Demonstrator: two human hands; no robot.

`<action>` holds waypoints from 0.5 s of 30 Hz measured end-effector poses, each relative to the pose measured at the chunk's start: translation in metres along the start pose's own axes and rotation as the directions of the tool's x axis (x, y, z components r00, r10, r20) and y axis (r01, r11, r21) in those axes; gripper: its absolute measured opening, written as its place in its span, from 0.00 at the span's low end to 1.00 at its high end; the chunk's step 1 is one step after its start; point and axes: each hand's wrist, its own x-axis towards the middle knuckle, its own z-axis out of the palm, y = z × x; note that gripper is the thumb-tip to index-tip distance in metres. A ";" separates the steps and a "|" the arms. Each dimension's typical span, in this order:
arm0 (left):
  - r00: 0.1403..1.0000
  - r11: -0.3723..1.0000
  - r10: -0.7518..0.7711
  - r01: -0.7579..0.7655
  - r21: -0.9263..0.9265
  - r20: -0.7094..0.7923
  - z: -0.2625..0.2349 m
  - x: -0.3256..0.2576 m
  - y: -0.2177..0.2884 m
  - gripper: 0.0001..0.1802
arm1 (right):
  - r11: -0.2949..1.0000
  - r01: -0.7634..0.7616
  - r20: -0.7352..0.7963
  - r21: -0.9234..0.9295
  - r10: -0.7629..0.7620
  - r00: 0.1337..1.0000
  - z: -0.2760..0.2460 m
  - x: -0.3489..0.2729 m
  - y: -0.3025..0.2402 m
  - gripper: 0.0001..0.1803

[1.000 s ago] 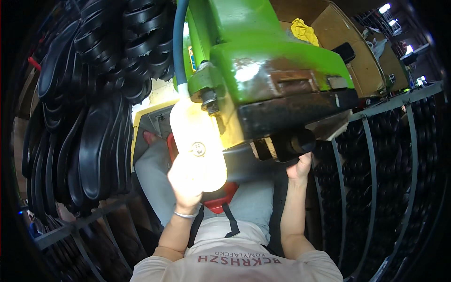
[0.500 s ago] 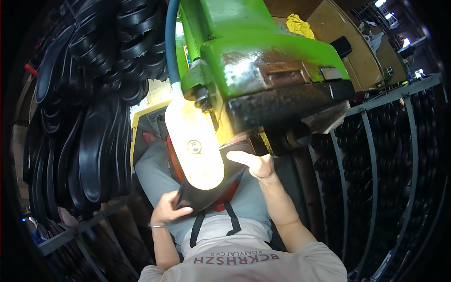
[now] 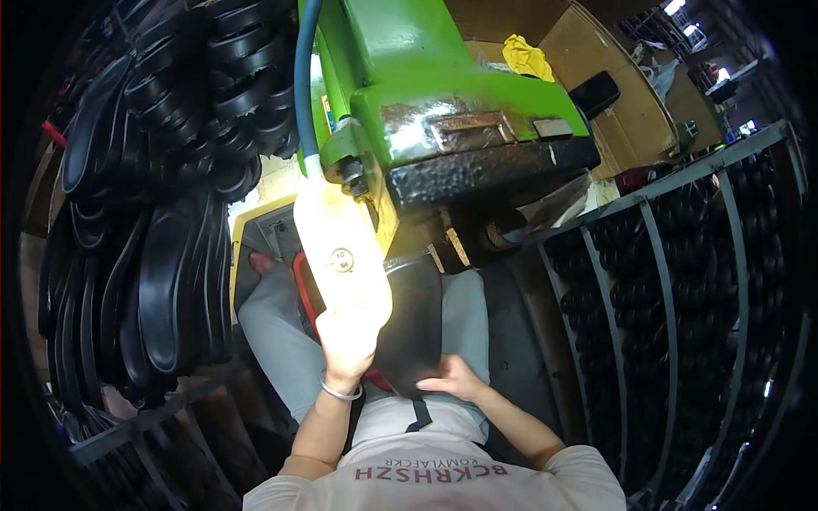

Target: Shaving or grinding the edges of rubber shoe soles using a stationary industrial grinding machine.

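A black shoe sole [image 3: 411, 328] points lengthwise from me toward the head of a green machine [image 3: 477, 119], its far end at the metal parts under the head. My right hand [image 3: 456, 379] grips the near end of the sole, thumb pressed on top. At the sole's left side, my left hand [image 3: 349, 345] is washed out by a glowing, rounded lamp [image 3: 341, 230], and its fingers do not show. A red thing [image 3: 377, 380] sits partly hidden below the sole.
Black soles [image 3: 175, 289] hang stacked on the left. A metal rack [image 3: 656, 281] with many black soles stands on the right. Behind the machine is a cardboard box [image 3: 588, 68] with a yellow cloth [image 3: 527, 57]. A blue hose [image 3: 304, 85] runs down to the lamp.
The sole has turned to lie lengthwise under the machine head. My right hand has come back toward me onto its near end; my left hand has moved forward and right, to the lamp's lower end.
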 end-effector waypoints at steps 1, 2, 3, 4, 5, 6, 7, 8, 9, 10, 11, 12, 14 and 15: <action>1.000 0.999 -0.015 0.015 -0.042 0.009 0.004 -0.001 -0.006 0.15 | 0.989 -0.029 -0.092 0.146 0.043 0.995 -0.014 -0.013 0.007 0.24; 0.999 0.998 -0.021 0.022 -0.057 0.025 0.010 0.001 -0.009 0.15 | 0.956 -0.039 -0.176 0.291 0.094 0.980 -0.029 -0.026 0.012 0.24; 0.999 0.999 -0.010 0.012 -0.046 0.047 0.012 0.002 0.000 0.17 | 0.943 0.028 -0.228 0.333 0.052 0.972 -0.041 -0.035 0.012 0.25; 0.997 0.999 0.000 0.003 -0.046 0.071 0.013 0.004 0.001 0.19 | 0.927 0.096 -0.291 0.363 0.015 0.957 -0.054 -0.042 0.012 0.26; 0.997 0.999 -0.002 0.005 -0.045 0.075 0.012 0.005 -0.001 0.19 | 0.911 0.175 -0.355 0.373 -0.034 0.934 -0.064 -0.048 0.010 0.25; 0.994 0.999 0.037 -0.040 0.032 0.099 0.011 0.006 0.005 0.20 | 0.888 0.253 -0.407 0.384 -0.083 0.910 -0.072 -0.051 0.002 0.24; 0.989 0.992 0.071 -0.084 0.098 0.126 0.011 0.006 0.005 0.22 | 0.868 0.324 -0.480 0.376 -0.116 0.870 -0.078 -0.052 -0.010 0.22; 0.990 0.991 0.069 -0.082 0.101 0.124 0.011 0.007 0.008 0.22 | 0.845 0.392 -0.550 0.363 -0.145 0.823 -0.083 -0.051 -0.025 0.21; 0.984 0.975 0.081 -0.110 0.191 0.156 0.013 0.010 0.011 0.22 | 0.847 0.445 -0.639 0.290 -0.175 0.749 -0.089 -0.048 -0.039 0.20; 0.979 0.950 0.088 -0.138 0.281 0.184 0.014 0.013 0.013 0.22 | 0.847 0.486 -0.715 0.213 -0.204 0.669 -0.093 -0.044 -0.055 0.19; 0.980 0.952 0.080 -0.130 0.279 0.183 0.013 0.016 0.011 0.22 | 0.833 0.513 -0.772 0.209 -0.181 0.609 -0.096 -0.037 -0.076 0.18; 0.975 0.963 0.080 -0.129 0.235 0.208 0.014 0.018 0.006 0.23 | 0.817 0.540 -0.824 0.201 -0.157 0.544 -0.100 -0.030 -0.095 0.17; 0.972 0.971 0.078 -0.125 0.206 0.220 0.010 0.018 0.010 0.24 | 0.801 0.581 -0.766 0.145 -0.280 0.578 -0.112 -0.013 -0.131 0.14; 0.983 0.998 -0.005 -0.007 0.061 0.183 0.009 0.018 0.011 0.24 | 0.791 0.593 -0.733 0.150 -0.313 0.604 -0.114 -0.005 -0.147 0.14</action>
